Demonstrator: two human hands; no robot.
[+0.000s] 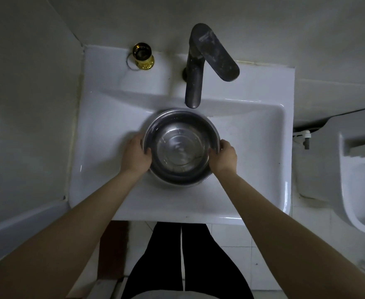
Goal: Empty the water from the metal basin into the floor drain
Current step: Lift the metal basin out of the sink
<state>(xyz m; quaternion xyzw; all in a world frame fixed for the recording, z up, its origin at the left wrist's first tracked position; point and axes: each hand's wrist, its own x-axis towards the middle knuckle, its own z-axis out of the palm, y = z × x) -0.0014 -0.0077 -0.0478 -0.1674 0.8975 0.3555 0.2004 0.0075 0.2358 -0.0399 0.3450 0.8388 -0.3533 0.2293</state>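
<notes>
A round metal basin point(180, 130) with clear water in it sits inside the white sink point(104, 130), just below the faucet spout. My left hand point(135, 155) grips the basin's left rim, thumb hooked over the edge. On the opposite rim my right hand point(223, 157) holds on the same way. The floor drain is not in view.
A dark faucet point(195, 67) rises behind the basin, its spout close over the far rim. A gold bottle point(143, 56) stands on the sink's back left ledge. A white toilet point(358, 169) is at the right. Tiled floor point(231, 244) and my dark-clad legs lie below the sink.
</notes>
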